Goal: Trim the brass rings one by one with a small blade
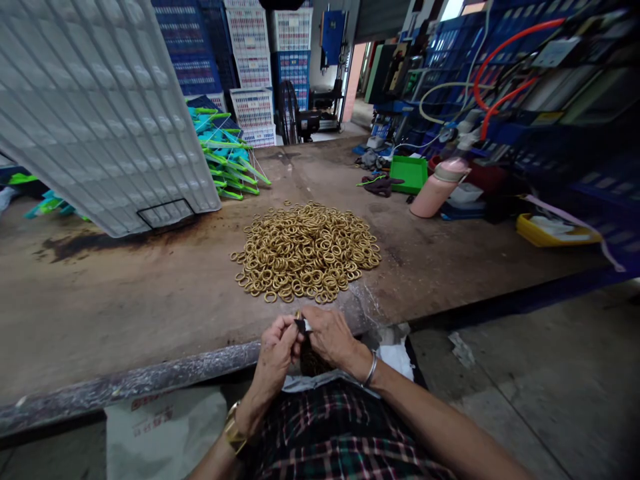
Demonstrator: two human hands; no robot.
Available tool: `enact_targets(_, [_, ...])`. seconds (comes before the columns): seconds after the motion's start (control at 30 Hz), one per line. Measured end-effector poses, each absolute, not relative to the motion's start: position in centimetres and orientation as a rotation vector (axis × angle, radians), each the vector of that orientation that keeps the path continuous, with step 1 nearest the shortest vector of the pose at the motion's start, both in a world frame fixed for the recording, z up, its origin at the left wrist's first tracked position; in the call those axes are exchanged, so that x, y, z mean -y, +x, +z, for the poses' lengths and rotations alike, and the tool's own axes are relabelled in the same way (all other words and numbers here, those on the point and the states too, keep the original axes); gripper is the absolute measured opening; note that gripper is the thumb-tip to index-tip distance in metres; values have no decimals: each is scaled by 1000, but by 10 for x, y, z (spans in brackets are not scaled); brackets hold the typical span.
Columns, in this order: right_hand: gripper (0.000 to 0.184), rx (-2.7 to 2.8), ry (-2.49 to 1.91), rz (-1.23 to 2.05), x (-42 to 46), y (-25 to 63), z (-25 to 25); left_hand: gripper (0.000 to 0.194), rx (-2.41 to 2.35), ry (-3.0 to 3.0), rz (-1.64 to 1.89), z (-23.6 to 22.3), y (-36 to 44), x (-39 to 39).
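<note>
A heap of brass-coloured rings [310,250] lies on the wooden table in front of me. Just short of it, at the table's front edge, my two hands meet. My left hand [280,345] is closed in a pinch, and my right hand [331,339] is closed from the other side. One brass ring [299,315] peeks out between the fingertips, mostly hidden by them. A small black and white piece [303,325] shows between the thumbs; whether it is tape or cloth I cannot make out. Below the hands, more small rings [313,361] show dimly at my lap.
A tall pale plastic crate [110,113] stands tilted on the left, beside green and turquoise plastic pieces [230,157]. On the right are a green tray [409,175], a pink bottle [440,187] and a yellow tray [555,235]. A white sack [165,433] hangs below the edge.
</note>
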State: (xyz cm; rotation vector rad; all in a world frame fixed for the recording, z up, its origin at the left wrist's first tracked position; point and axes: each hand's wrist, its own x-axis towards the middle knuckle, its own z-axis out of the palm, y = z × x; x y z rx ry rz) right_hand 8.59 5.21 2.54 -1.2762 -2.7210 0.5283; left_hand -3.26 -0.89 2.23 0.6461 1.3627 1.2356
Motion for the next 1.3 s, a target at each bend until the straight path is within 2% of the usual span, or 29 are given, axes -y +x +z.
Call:
enact_targets(0.4, [22, 2782, -1392, 511, -53, 71, 14, 32, -1291, 640, 1214, 20, -40, 20])
enact_targets(0.53, [23, 2692, -1541, 433, -70, 64, 18, 28, -1119, 573, 1205, 27, -39, 31])
enact_targets(0.7, [30, 2643, -1335, 379, -86, 49, 21, 29, -1015, 362, 1290, 25, -43, 31])
enact_targets(0.83, [33, 2704, -1370, 341, -90, 37, 20, 29, -1016, 319, 1357, 18, -51, 25])
enact_targets(1.13, [25, 2582, -1383, 425, -98, 47, 9, 19, -814, 28, 1325, 16, -62, 18])
enact_targets(1.3, [19, 2356, -1348, 626, -103, 58, 2, 25, -907, 31, 1344, 11, -58, 9])
